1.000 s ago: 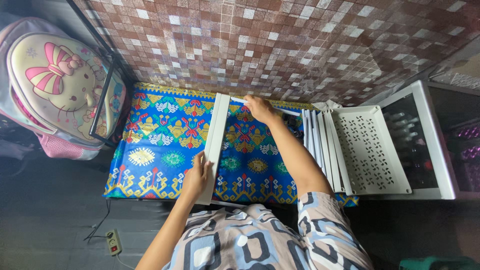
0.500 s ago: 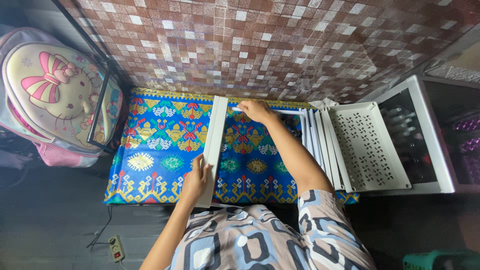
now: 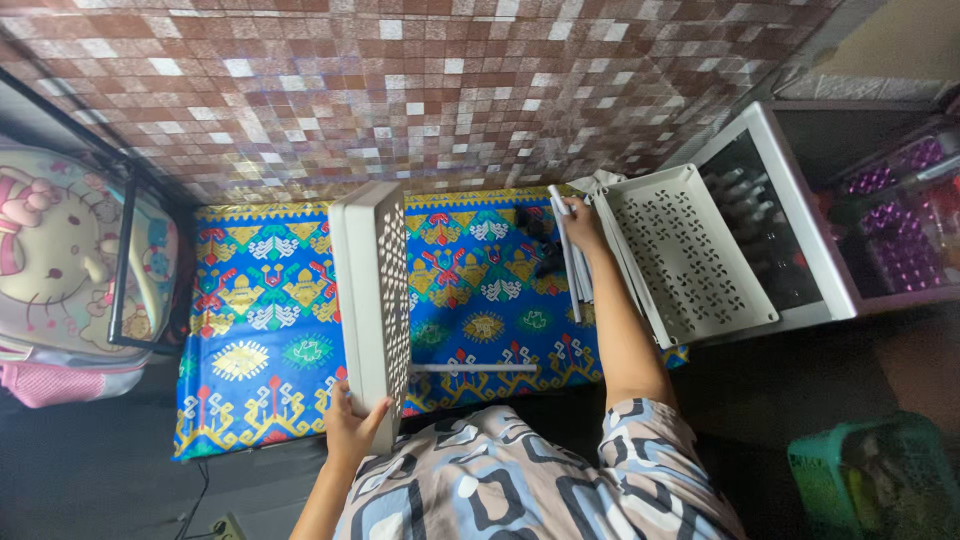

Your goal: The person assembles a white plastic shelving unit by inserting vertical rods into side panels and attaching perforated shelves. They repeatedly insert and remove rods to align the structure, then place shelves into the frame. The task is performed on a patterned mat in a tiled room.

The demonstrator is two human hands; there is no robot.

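**Checker:** Since the earlier frame, your right hand (image 3: 583, 222) has left the far end of the white perforated plastic shelf panel (image 3: 375, 300) and gone across to the bundle of thin white plastic poles (image 3: 572, 255). Meanwhile the panel has been tipped up on its long edge, so its patterned holes now face right.

**Operator:** So what do my hands have at this moment?

**Checker:** Your left hand (image 3: 352, 428) is clamped around the panel's near corner, thumb on the holed face, holding it upright over the bright blue patterned woven mat (image 3: 250, 350). Your right hand rests on the top of the poles; whether its fingers have closed around one, I cannot tell (the hand itself hides them).

**Operator:** How far along would you put me?

**Checker:** Early, in my judgement. Nothing is joined yet: one short white plastic rod (image 3: 472, 368) lies loose on the mat just beside the panel's lower end. A second white perforated tray (image 3: 685, 255) leans by the poles, against the white open-fronted cabinet frame (image 3: 790, 215). You have one panel in hand and a pole within reach; all the fitting together seems left to do.

**Operator:** Anything around me?

**Checker:** A pink cartoon-cat backpack (image 3: 60, 270) sits left of the mat and a green plastic basket (image 3: 880, 480) at your lower right.
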